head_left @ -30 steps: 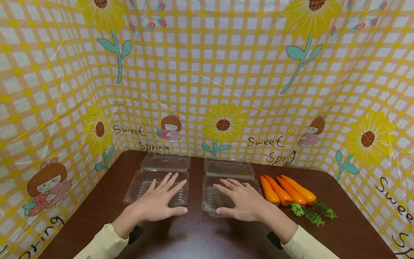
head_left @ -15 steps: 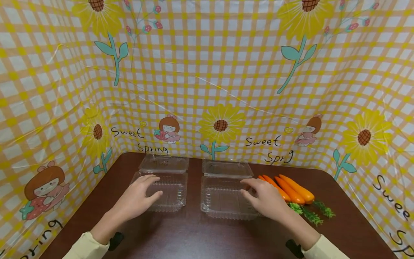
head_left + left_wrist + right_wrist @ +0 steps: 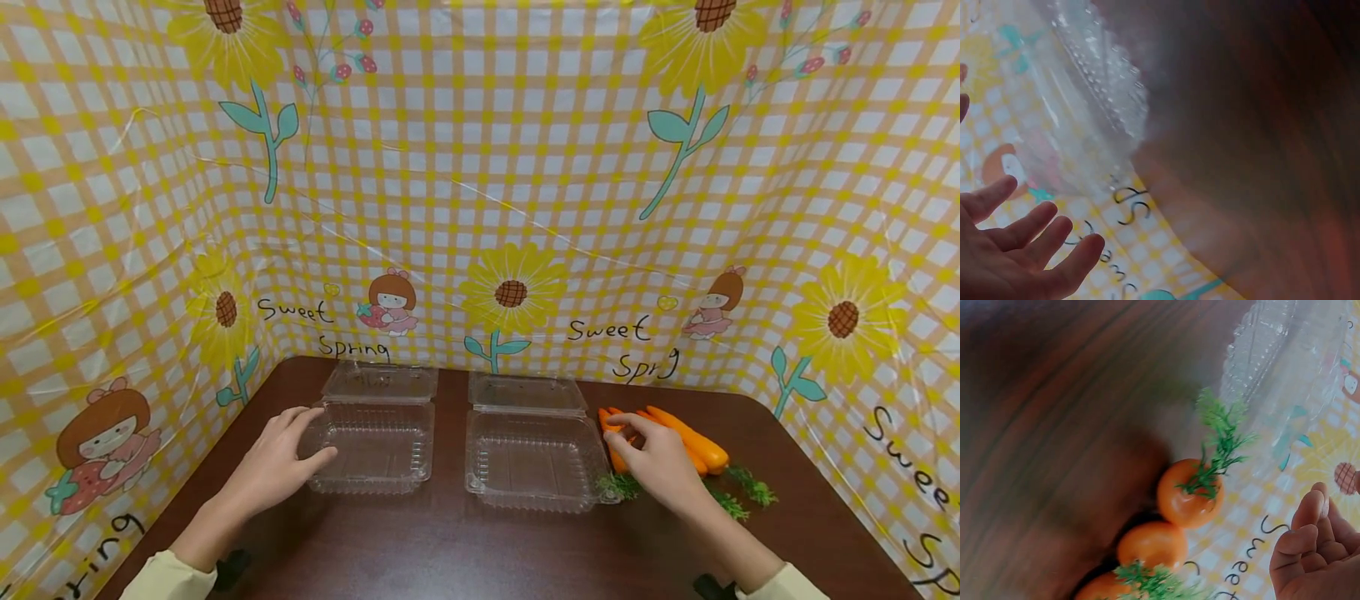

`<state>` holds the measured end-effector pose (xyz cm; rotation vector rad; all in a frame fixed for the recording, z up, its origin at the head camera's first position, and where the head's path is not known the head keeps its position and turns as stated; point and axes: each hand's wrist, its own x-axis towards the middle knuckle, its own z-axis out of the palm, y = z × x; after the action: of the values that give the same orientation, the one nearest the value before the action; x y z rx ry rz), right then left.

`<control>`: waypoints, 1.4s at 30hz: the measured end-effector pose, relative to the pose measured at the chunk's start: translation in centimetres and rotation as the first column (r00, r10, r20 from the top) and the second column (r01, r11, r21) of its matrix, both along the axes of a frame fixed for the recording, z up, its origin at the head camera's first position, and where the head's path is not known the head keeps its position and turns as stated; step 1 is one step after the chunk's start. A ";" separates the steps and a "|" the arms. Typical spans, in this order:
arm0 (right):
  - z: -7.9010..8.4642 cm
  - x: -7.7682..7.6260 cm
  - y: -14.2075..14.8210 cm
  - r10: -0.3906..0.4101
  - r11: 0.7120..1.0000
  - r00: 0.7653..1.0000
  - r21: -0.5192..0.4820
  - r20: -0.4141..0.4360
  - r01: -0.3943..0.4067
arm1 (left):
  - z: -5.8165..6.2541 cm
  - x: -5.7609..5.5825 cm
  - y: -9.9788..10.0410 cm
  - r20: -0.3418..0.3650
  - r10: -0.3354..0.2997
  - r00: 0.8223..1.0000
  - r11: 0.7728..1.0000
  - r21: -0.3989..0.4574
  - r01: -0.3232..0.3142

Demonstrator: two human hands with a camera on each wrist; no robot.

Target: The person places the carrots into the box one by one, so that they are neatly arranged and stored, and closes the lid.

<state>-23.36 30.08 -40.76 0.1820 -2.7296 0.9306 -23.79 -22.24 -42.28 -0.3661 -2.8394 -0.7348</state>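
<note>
Two clear plastic clamshell containers sit side by side with lids folded back, the left container (image 3: 371, 442) and the right container (image 3: 525, 467). My left hand (image 3: 277, 458) hovers at the left edge of the left one, fingers relaxed and thumb apart, holding nothing. In the left wrist view its fingers (image 3: 1088, 253) are spread below the container. Several orange carrots (image 3: 701, 442) with green leafy tops lie right of the right container. Over them is my right hand (image 3: 663, 467), fingers loosely bent around nothing. The right wrist view shows carrot ends (image 3: 1175, 503) left of that hand.
A dark brown table (image 3: 480, 554) carries everything. Yellow-checked cloth (image 3: 480, 208) with sunflowers stands up at the back and both sides. The opened lids, left lid (image 3: 382, 383) and right lid (image 3: 525, 393), lie near the back cloth.
Both hands were spread over the containers and have moved apart, the left hand outward to the left, the right hand over to the carrots. Containers and carrots stay in place.
</note>
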 end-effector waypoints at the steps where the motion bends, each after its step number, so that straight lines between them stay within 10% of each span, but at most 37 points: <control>1: 0.0 0.1 0.2 -0.007 1.000 1.000 -0.009 0.007 0.007 | -0.1 -0.1 -0.3 0.012 0.001 1.000 1.000 0.002 -0.001; 22: -1.1 0.8 3.4 -0.096 0.980 0.969 -0.148 0.227 0.131 | -1.5 -1.1 -1.7 0.165 -0.044 0.985 0.999 0.004 0.044; 42: -2.5 -0.6 3.7 -0.206 0.976 0.948 0.119 0.243 0.182 | -1.6 -1.2 -1.9 0.245 -0.052 0.968 0.999 0.024 0.047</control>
<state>-23.91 33.77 -43.25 -0.2016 -2.9595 0.8186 -25.02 -24.17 -43.86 -0.3682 -3.0617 -0.8705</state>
